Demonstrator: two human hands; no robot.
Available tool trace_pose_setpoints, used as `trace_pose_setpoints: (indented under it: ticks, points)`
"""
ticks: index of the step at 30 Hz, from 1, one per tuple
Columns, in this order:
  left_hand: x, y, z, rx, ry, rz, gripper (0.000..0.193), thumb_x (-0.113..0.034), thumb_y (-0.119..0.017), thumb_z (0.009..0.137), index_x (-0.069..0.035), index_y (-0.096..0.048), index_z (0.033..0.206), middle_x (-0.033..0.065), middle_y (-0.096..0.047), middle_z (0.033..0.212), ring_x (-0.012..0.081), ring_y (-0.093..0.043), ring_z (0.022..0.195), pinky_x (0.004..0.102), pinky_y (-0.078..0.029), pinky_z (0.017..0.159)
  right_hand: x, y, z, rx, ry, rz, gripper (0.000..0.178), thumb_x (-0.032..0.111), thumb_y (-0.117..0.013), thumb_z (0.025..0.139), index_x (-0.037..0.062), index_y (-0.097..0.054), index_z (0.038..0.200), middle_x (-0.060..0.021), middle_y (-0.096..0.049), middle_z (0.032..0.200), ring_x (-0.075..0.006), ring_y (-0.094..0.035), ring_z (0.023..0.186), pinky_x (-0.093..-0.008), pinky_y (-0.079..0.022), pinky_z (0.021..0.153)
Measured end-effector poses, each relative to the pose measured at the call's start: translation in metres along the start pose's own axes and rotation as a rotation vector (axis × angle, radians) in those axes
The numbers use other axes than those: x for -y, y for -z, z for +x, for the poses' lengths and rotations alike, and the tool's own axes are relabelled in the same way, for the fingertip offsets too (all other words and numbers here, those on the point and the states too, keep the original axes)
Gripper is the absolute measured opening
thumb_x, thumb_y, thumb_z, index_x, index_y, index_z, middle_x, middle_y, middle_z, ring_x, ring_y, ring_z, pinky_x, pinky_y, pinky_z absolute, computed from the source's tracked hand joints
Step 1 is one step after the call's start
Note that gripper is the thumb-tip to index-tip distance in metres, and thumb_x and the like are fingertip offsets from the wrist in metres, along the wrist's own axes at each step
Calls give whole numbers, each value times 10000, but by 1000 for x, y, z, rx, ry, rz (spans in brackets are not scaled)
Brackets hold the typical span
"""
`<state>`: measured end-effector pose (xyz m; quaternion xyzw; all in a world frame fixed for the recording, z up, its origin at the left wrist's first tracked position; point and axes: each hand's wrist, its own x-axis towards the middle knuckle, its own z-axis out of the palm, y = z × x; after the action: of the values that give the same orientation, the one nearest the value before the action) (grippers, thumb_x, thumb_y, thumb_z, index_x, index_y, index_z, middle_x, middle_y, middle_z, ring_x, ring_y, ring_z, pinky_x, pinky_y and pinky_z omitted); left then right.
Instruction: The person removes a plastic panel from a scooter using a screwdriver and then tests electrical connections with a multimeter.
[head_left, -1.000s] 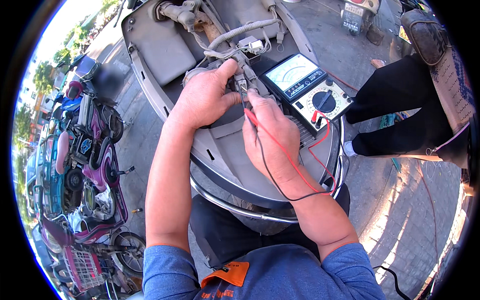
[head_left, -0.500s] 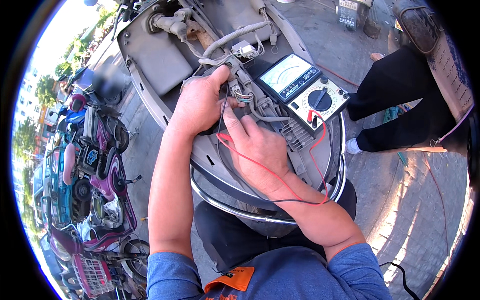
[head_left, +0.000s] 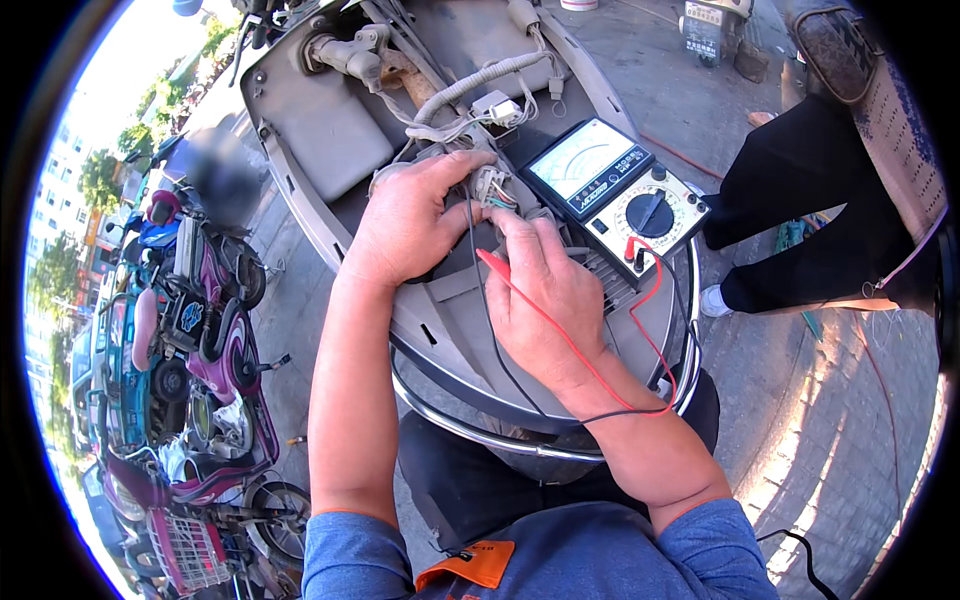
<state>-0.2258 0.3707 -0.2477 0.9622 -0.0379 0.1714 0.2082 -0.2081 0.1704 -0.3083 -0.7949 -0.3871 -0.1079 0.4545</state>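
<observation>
My left hand (head_left: 415,215) is closed at a pale plug connector (head_left: 490,187) with several coloured wires, its thumb and forefinger on either side. A black test lead (head_left: 482,275) runs up to those fingers; its tip is hidden. My right hand (head_left: 548,300) is closed round a red test probe (head_left: 492,264), mostly hidden in the grip, and its fingertips meet the wires below the connector. Both leads join an analogue multimeter (head_left: 655,213), which lies tilted just right of my hands on the upturned grey scooter body panel (head_left: 335,140).
A corrugated cable sleeve (head_left: 480,82) and a white connector (head_left: 497,108) lie beyond my hands. A chrome rail (head_left: 480,432) curves round the near edge. A person in black trousers (head_left: 780,190) stands at right. Parked scooters (head_left: 210,340) line the left. A battery-like box (head_left: 703,32) stands far right.
My right hand has shifted slightly right with the red probe, its fingers more bent at the wires. My left forefinger reaches further over the connector. The whole view has shifted a little.
</observation>
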Motion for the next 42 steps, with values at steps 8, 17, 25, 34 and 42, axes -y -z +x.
trace_pose_setpoints:
  ticks: [8, 17, 25, 34, 42]
  points:
    - [-6, 0, -1, 4, 7, 79, 571, -168, -771, 958, -140, -651, 1515, 148, -739, 1153, 391, -710, 1085, 473, -569, 948, -1, 1, 2, -46, -47, 75, 606, 92, -714, 990, 54, -502, 1556, -160, -660, 1162, -386, -740, 845, -483, -598, 669]
    - [-4, 1, -1, 7, 38, 66, 499, -172, -779, 955, -93, -662, 1434, 194, -762, 1146, 419, -727, 1102, 495, -568, 947, 2, -6, -5, 18, 51, -163, 848, 131, -779, 917, -14, -415, 1669, -148, -685, 1160, -356, -751, 791, -441, -605, 636]
    - [1, -4, 0, -7, 35, 112, 427, -185, -761, 930, -79, -630, 1322, 224, -765, 985, 455, -742, 980, 546, -575, 837, 0, -17, -10, -37, 155, -206, 720, 53, -667, 914, -64, -490, 1602, -118, -664, 1073, -252, -706, 670, -394, -568, 543]
    - [-2, -3, 1, 50, 151, 132, 449, -140, -780, 938, -60, -630, 1355, 222, -779, 1118, 465, -735, 1096, 521, -574, 918, 7, -19, -14, 71, 92, -300, 746, 79, -644, 925, -73, -443, 1628, -101, -631, 1003, -235, -703, 655, -400, -571, 530]
    - [5, -6, 1, 15, 79, 92, 398, -176, -768, 918, -52, -567, 1238, 249, -757, 967, 491, -728, 986, 568, -557, 832, 5, -13, -13, 41, 53, -198, 736, 110, -732, 916, -9, -505, 1606, -120, -656, 1046, -319, -728, 733, -440, -577, 603]
